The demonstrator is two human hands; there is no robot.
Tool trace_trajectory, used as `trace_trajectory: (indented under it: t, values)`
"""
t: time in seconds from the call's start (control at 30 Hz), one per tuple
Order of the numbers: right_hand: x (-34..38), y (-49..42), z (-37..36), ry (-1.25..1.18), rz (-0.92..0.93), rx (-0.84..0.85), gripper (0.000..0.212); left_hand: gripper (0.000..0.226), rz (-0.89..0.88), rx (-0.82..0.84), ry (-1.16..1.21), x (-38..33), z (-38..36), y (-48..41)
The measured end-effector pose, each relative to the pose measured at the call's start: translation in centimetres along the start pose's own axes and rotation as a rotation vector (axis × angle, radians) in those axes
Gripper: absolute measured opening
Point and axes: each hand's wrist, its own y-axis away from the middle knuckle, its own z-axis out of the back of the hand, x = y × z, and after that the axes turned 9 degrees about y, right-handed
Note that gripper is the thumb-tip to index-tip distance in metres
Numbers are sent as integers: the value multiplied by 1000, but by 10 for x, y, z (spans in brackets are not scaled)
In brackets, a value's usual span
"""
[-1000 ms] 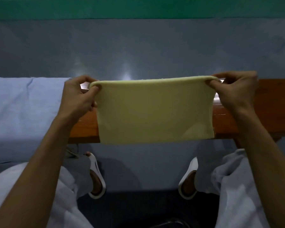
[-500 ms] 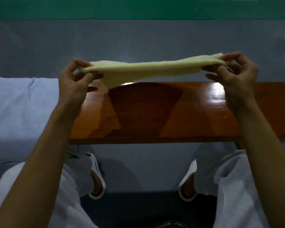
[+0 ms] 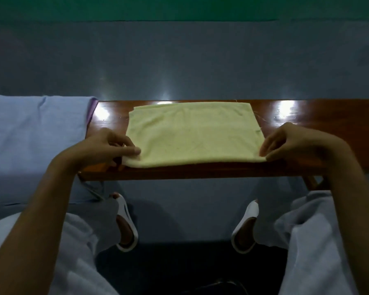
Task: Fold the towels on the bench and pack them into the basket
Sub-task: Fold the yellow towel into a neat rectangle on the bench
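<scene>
Two hands, left (image 3: 107, 145) and right (image 3: 294, 143), pinch the near corners of the yellow towel (image 3: 194, 135), flat on the bench (image 3: 307, 116). Light, limp cloth; corners give the best hold.

Left hand (image 3: 107, 146) and right hand (image 3: 294, 143) apparently pinching, arms outstretched

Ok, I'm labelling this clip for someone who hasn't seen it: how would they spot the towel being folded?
Find the glossy brown wooden bench running across the middle of the view. On its centre lies the pale yellow towel, flat, with the left hand and right hand pinching its near corners. The only other cloth, a light blue cloth, drapes the bench's left end, untouched.
</scene>
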Motion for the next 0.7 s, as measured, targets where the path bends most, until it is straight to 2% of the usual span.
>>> trace_trajectory:
  t: [0.1,0.17,0.23,0.3,0.4,0.47,0.53,0.6,0.7]
  values:
    - [-1,-2,5,-31,-45,-37,3,29,-5,-265,59,1,-1,-16]
    - [2,-8,3,-49,-101,-114,10,31,-36,-424,72,-1,-10,-28]
    - [8,-18,-2,-23,-166,-240,15,48,-104,-563,-52,-7,-26,-38]
    - [16,-32,-10,34,-198,-441,17,58,-219,-652,-216,-19,-47,-44]
    - [40,-58,-30,143,-113,-722,30,64,-368,-588,-252,-35,-83,-55]
    - [64,-72,-49,185,42,-781,39,66,-432,-516,-251,-43,-106,-64]
    - [87,-81,-68,218,217,-765,50,66,-481,-432,-304,-47,-124,-72]
    - [104,-86,-82,293,310,-693,58,65,-439,-340,-388,-43,-134,-81]
    - [102,-94,-92,425,277,-540,61,68,-314,-330,-571,-32,-131,-92]
